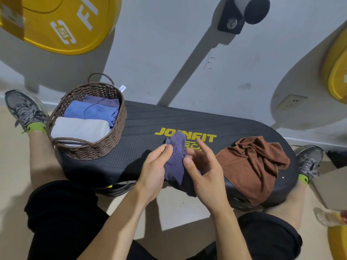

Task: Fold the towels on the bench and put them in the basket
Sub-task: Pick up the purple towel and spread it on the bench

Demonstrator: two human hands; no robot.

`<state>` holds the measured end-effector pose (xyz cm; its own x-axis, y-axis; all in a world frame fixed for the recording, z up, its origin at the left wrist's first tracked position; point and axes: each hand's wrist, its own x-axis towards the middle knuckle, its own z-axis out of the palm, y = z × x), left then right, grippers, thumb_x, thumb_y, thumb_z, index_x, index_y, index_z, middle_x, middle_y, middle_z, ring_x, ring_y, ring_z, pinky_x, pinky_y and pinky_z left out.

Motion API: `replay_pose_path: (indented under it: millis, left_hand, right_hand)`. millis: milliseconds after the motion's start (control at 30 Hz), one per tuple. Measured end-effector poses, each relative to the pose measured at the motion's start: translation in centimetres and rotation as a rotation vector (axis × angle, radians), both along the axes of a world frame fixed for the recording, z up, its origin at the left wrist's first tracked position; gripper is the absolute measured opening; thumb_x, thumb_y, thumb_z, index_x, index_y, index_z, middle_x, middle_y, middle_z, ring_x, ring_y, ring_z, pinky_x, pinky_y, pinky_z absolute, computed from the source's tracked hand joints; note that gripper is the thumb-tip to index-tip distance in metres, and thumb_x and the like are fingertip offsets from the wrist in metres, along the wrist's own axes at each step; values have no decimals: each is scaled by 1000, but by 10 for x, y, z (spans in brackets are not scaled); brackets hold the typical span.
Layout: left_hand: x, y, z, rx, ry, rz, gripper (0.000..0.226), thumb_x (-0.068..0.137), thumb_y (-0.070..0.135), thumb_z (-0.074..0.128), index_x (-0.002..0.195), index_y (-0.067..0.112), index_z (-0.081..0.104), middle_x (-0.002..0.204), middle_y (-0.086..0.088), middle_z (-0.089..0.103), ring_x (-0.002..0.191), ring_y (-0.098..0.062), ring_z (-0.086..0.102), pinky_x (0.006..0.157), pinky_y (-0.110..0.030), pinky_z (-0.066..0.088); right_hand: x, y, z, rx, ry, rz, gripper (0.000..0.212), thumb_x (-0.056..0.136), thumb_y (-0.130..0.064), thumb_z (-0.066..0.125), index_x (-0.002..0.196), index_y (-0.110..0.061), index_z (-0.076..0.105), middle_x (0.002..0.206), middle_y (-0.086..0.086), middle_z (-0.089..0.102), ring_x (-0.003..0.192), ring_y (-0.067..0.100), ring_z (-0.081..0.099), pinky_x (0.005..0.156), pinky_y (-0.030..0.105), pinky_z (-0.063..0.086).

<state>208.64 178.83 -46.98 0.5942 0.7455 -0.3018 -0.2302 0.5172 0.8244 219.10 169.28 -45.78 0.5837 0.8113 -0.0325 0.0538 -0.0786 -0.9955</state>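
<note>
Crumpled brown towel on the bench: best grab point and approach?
Judging by its pose, pinch the crumpled brown towel at its flat left edge, where it lies smooth on the black bench, coming from above with the right hand. The far side is bunched into folds, so edges there are hard to find.

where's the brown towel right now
In the head view the brown towel lies crumpled on the right end of the black bench, right of both hands and far from the basket.
</note>
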Motion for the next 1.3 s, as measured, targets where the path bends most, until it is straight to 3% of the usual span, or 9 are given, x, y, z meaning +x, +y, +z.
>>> replay_pose_path:
  millis: [167, 333, 500, 633, 767, 900, 1033, 1133, 1300]
  left_hand:
    - [0, -1, -2, 12, 51, 12, 32, 102, 21, 45, 113, -4, 62, 113, -32, 65, 116, -47, 58, 106, -62, 37]
    - [-2, 3, -5, 263, 184, -28, 7, 98, 11, 56, 101, 8, 61, 99, -15, 72, 94, -20, 65, 85, -34, 51]
    - [-10, 9, -10, 314, 145, -48, 10, 93, 5, 61, 102, 8, 63, 98, -12, 74, 91, -21, 68, 83, -37, 52]
    - [-13, 12, -9, 288, 48, -49, 18, 88, 16, 62, 104, 7, 62, 97, -12, 74, 89, -20, 68, 79, -31, 56]
    - [-13, 14, -9, 275, 66, -43, 16, 90, 15, 61, 104, 7, 62, 96, -10, 75, 87, -16, 69, 73, -26, 56]
    - [-15, 15, -10, 281, 129, 2, 15, 94, 5, 59, 109, 5, 59, 101, -8, 75, 94, -18, 69, 79, -32, 55]
    - [-14, 12, -7, 287, 124, -33, 39, 88, 26, 70, 121, 13, 52, 113, -4, 72, 108, -23, 68, 90, -42, 55]
    - [-13, 7, -5, 309, 84, -189, 71, 73, 55, 77, 129, 23, 49, 118, 0, 70, 106, -17, 68, 84, -29, 54]
    - [-8, 1, -4, 468, 168, -171, 40, 76, 57, 73, 103, 29, 62, 87, -3, 73, 75, -19, 70, 63, -31, 53]
  right_hand:
    - [-7, 2, 2, -33, 81, -17, 17, 89, -9, 71, 105, -14, 70, 78, 0, 65, 74, 12, 58, 69, 22, 50]
    - [-13, 2, 2, -63, 186, -95, 11, 89, -4, 69, 99, -3, 69, 87, 24, 69, 77, 25, 62, 76, 39, 56]
    - [-8, 0, 1, -82, 90, -127, 14, 92, -13, 67, 106, -15, 67, 94, 2, 72, 85, 7, 67, 77, 23, 54]
    - [5, -5, -9, -295, 260, -41, 46, 92, -28, 68, 133, -23, 48, 111, -5, 70, 108, 9, 66, 98, 33, 52]
    - [8, -11, -14, -168, 572, 20, 37, 90, -10, 67, 125, -1, 58, 87, 6, 76, 83, 16, 73, 73, 25, 57]
    - [6, -9, -5, -13, 596, -105, 28, 87, -3, 66, 114, 4, 64, 86, 13, 73, 78, 19, 69, 67, 27, 57]
    - [1, -9, 7, 109, 463, -167, 22, 88, -3, 66, 110, -1, 65, 98, 21, 71, 85, 28, 67, 74, 37, 56]
    - [-12, -3, 12, 105, 361, -126, 23, 91, -2, 64, 113, -7, 67, 105, 17, 73, 88, 23, 70, 78, 36, 59]
    - [-25, 3, 16, 96, 571, -10, 28, 95, -10, 59, 121, -11, 68, 112, 17, 72, 81, 20, 71, 61, 26, 56]
